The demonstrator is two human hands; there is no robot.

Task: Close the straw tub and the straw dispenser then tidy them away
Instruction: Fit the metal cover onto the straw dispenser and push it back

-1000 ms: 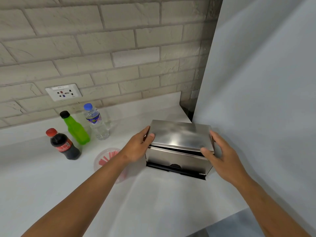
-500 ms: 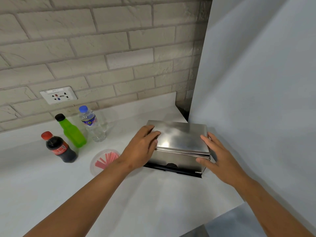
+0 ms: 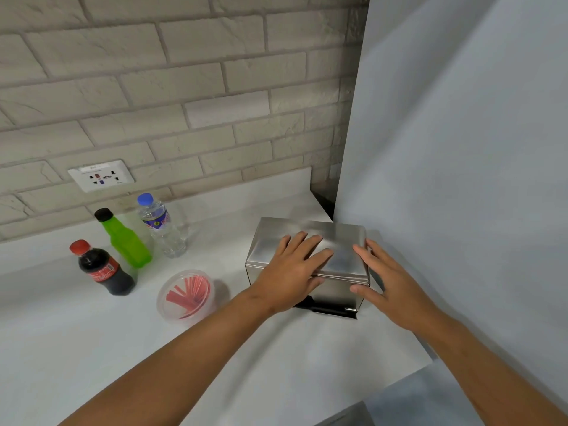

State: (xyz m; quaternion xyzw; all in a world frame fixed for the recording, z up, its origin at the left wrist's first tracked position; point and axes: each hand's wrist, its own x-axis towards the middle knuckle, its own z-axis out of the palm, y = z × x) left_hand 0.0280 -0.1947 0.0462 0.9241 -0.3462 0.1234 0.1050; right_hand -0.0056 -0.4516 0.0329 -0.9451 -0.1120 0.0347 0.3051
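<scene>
A stainless steel straw dispenser (image 3: 341, 241) stands on the white counter (image 3: 92, 339) beside the grey wall panel, its lid down. My left hand (image 3: 289, 278) lies flat on the lid, fingers spread. My right hand (image 3: 387, 281) rests against the dispenser's right front corner, fingers spread, thumb on the front face. A clear round straw tub (image 3: 185, 295) with red straws inside sits to the left of the dispenser; a lid seems to be on it, though I cannot tell for sure.
Three bottles stand at the back left: a cola bottle (image 3: 104, 269), a green bottle (image 3: 123, 238) and a water bottle (image 3: 161, 227). A wall socket (image 3: 101, 178) sits on the brick wall. The grey panel (image 3: 461, 179) bounds the right; the counter edge runs front right.
The dispenser lid went from slightly raised to fully down. My left hand slid from the lid's left edge onto its top; my right hand stayed at the right corner.
</scene>
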